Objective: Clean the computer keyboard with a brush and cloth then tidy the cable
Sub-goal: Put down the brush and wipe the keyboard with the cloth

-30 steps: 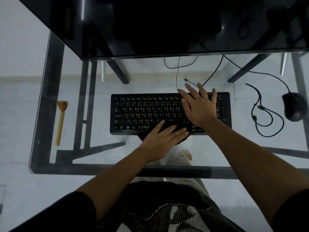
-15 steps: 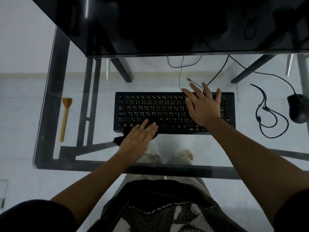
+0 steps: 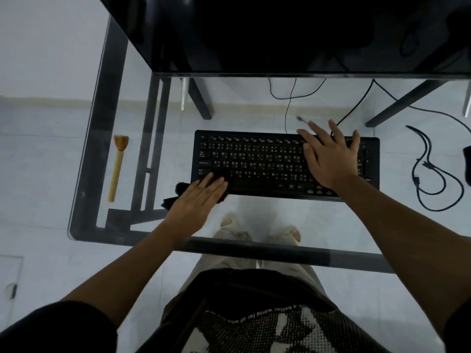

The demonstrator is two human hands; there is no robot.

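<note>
Pressing flat on a dark cloth [image 3: 178, 193], the left hand [image 3: 197, 200] lies palm down with fingers straight and together, over the near left corner of the black keyboard [image 3: 254, 161]; the cloth is pinned under the palm rather than gripped, and its edges poke out beside the wrist and thumb, partly on the keys and partly on the glass table [image 3: 84, 174]. Over the keyboard's other end the right hand [image 3: 330, 159] is spread wide, palm down, fingers splayed across the keys up to the far edge, holding nothing in its grip and simply resting on the board. Well out beyond the left hand lies the brush [image 3: 117, 166], a pale wooden handle with a tuft of bristles at its far end, alone on the glass and untouched. Just past the fingertips of the right hand a thin cable [image 3: 288, 108] runs from the keyboard's far edge up toward the dark monitor [image 3: 280, 34]. Further outward from the right hand another black cable [image 3: 433, 179] lies in loose loops on the glass, and a dark mouse [image 3: 467, 164] is cut off by the picture's edge. Seen through the glass between the forearms are the person's feet in pale sandals.
</note>
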